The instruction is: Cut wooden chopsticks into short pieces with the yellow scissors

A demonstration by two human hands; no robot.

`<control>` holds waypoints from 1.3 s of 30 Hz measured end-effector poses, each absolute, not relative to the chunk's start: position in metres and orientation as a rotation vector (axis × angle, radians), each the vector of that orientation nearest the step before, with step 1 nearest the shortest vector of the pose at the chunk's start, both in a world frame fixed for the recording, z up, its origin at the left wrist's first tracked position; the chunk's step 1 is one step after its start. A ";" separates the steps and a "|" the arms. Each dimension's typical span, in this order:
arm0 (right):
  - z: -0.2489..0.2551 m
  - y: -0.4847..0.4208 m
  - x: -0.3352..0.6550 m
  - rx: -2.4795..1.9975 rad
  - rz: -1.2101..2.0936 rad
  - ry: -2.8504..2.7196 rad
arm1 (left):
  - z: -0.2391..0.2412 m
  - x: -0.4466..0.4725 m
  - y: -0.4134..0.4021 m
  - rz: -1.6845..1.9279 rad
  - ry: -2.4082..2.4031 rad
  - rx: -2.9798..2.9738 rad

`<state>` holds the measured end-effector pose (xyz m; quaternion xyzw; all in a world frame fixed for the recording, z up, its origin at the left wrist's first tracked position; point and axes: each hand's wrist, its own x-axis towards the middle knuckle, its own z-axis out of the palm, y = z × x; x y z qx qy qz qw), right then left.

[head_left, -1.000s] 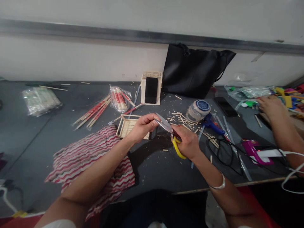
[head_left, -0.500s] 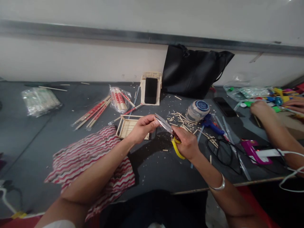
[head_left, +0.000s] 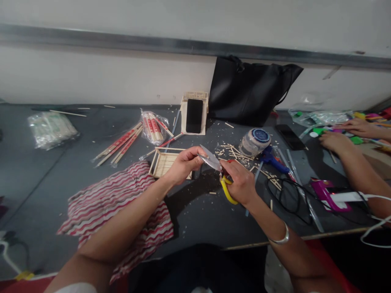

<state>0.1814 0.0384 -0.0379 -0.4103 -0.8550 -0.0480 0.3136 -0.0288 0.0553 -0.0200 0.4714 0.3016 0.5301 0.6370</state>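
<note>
My right hand (head_left: 241, 183) is closed around the yellow handles of a pair of scissors (head_left: 217, 169), whose grey blades point up and left. My left hand (head_left: 183, 162) is pinched at the blade tips, holding something too small to make out. Just behind my left hand lies a small tray built of wooden sticks (head_left: 163, 161). Cut stick pieces (head_left: 233, 154) are scattered on the dark table (head_left: 198, 211) beyond the scissors.
A striped red and white cloth (head_left: 122, 195) lies at the left. Wrapped chopsticks (head_left: 122, 142), a stick phone stand with a phone (head_left: 194, 115), a black bag (head_left: 249, 93), a tape roll (head_left: 255, 141), a blue glue gun (head_left: 273, 158) and a purple one (head_left: 328, 195) surround me. Another person's hands (head_left: 339, 140) work at the right.
My hands and the scissors have barely shifted. The other person's hands at the right have moved further back and right among the coloured items.
</note>
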 end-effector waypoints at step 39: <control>-0.044 0.040 0.181 -1.056 0.092 -2.220 | -0.018 -0.028 0.055 1.204 0.647 1.014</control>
